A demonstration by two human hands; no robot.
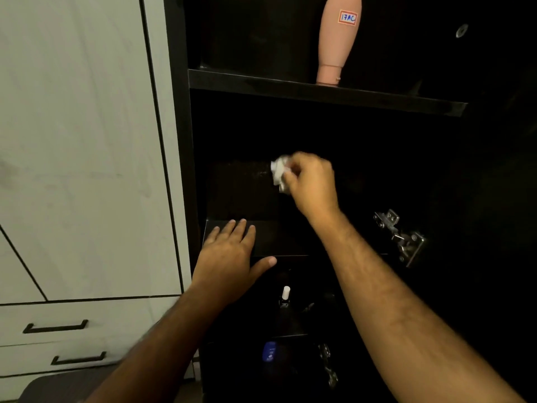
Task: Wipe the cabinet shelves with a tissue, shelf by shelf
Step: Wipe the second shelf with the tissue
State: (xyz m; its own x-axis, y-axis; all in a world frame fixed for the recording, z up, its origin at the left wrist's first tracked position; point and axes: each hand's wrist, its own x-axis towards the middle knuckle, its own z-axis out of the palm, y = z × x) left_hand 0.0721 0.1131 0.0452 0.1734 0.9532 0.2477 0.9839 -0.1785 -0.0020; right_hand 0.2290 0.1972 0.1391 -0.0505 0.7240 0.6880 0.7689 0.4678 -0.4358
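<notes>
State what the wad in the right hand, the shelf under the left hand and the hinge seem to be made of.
Wad: thin white paper tissue, crumpled and matte. Shelf: probably dark laminated board, with a flat edge and faint sheen. Hinge: bright silver metal with glinting screws.

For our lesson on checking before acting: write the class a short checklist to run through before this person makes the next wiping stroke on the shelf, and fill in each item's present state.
1. Tissue held firmly in the right hand: ok, crumpled between the fingertips.
2. Left hand steadying the body: ok, flat on the front edge of the shelf being wiped.
3. Shelf free of things in the tissue's path: ok where visible; the deep right part is too dark to tell.
4. Tissue touching the shelf surface: cannot tell.
5. Right forearm clear of the metal hinge: ok, a gap shows.
6. Small white-capped bottle on the shelf below out of the way: ok.
</notes>
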